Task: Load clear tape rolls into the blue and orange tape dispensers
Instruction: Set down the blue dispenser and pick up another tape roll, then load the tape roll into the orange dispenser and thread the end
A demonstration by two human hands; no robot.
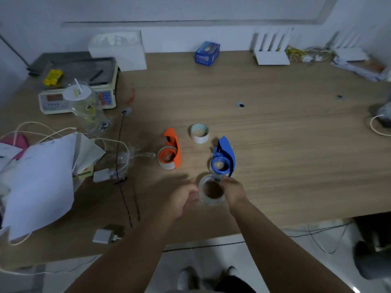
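Note:
Both my hands hold a clear tape roll [211,199] just above the table's front part. My left hand [183,199] grips its left side and my right hand [233,191] pinches its upper right edge. Directly behind the roll lies the blue dispenser [224,156], its round hub bare. To the left lies the orange dispenser [172,150] with a clear roll seated on its hub. A white roll of tape [199,133] stands between and behind the two dispensers.
Loose white papers [40,178], cables and a plastic bag crowd the left side. A weighing scale [78,89] with a lidded cup [81,100] stands far left, a blue box [207,53] at the back. A white charger [104,236] lies near the table's front edge [275,224].

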